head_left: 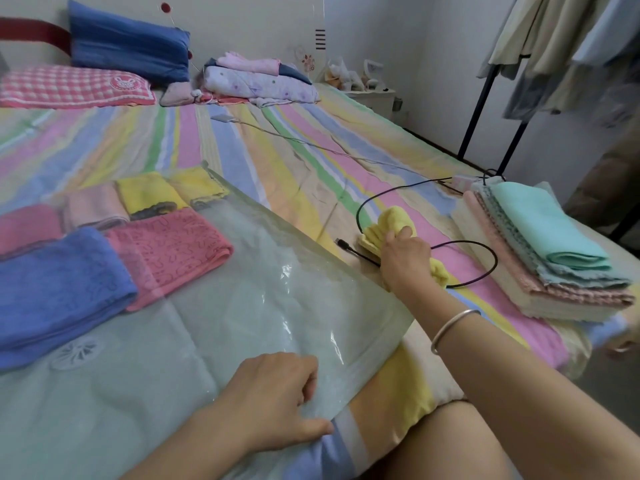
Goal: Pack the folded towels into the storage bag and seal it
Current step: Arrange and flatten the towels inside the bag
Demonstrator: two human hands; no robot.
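Observation:
A large clear storage bag (263, 306) lies flat on the bed in front of me. Inside it, at the left, lie several folded towels: a blue one (55, 289), a pink patterned one (169, 251), yellow ones (149, 192) and pale pink ones. My left hand (277, 396) grips the bag's near edge, thumb under the plastic. My right hand (405, 261), a silver bangle on its wrist, is closed on a folded yellow towel (388, 226) just beyond the bag's right edge. A stack of folded towels (540, 251), mint on top, waits at the right.
A black cable (464, 244) loops on the striped bedsheet (311, 161) under and around the yellow towel. Pillows (128, 43) and folded bedding (259, 81) sit at the head of the bed. A clothes rack (485, 109) with hanging garments stands at the right.

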